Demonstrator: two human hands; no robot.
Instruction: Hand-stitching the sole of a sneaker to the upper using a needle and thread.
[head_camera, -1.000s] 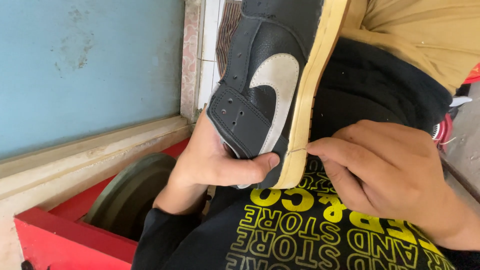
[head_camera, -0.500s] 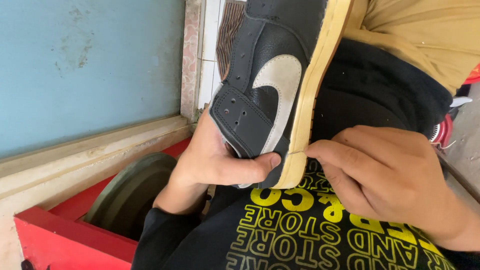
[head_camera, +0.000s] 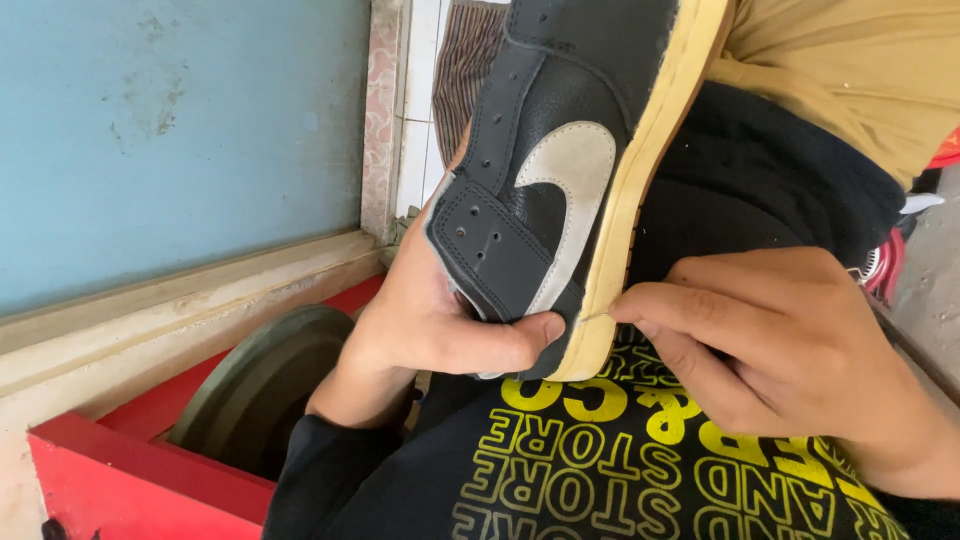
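A black leather sneaker (head_camera: 560, 150) with a white side mark and a yellowed sole edge is held up on its side over my lap. My left hand (head_camera: 435, 320) grips its heel end, thumb pressed across the lower side. My right hand (head_camera: 780, 350) pinches a thin needle (head_camera: 597, 316) at the seam between the sole and the upper, its fingertips right beside my left thumb.
A black garment with yellow printing (head_camera: 620, 470) covers my lap. A red box (head_camera: 130, 470) holding a dark round wheel (head_camera: 260, 380) sits at the lower left, under a pale ledge (head_camera: 170, 310) and a blue wall (head_camera: 170, 130).
The shoe has shifted slightly down and left in my hands. My right fingers stay pinched at the sole seam.
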